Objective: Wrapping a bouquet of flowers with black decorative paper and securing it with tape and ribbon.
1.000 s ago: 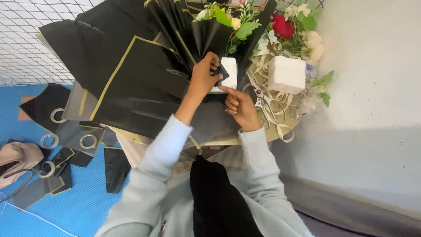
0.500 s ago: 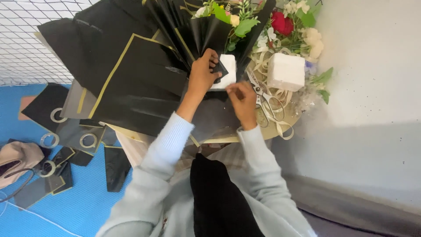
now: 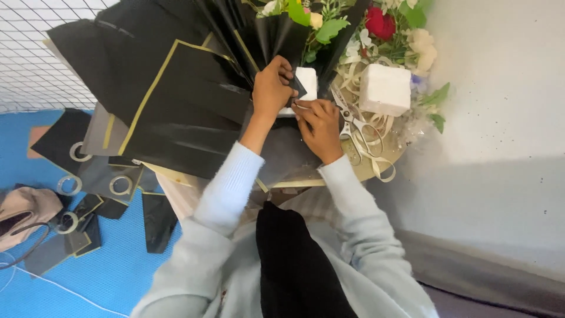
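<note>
A bouquet wrapped in black paper with gold edges [image 3: 176,100] lies across a small round table [image 3: 329,179]. My left hand [image 3: 271,88] is closed on the gathered black paper at the bouquet's neck, pressing a black fold against a small white block [image 3: 307,79]. Just below it, my right hand [image 3: 321,123] has its fingers bent, with the fingertips pinching the lower edge of that block. The two hands almost touch. Green leaves and pale flowers [image 3: 318,23] stick out of the wrap above my hands.
Scissors [image 3: 350,121] and cream ribbon curls [image 3: 376,159] lie right of my right hand, beside a larger white block [image 3: 384,88] and a red rose [image 3: 381,23]. Tape rolls [image 3: 120,184], black paper scraps and a beige bag [image 3: 23,206] lie on the blue mat. A white wall stands to the right.
My right hand has moved up and left, from pointing beside the bouquet to touching the white block. My left hand has kept its grip at the bouquet's neck.
</note>
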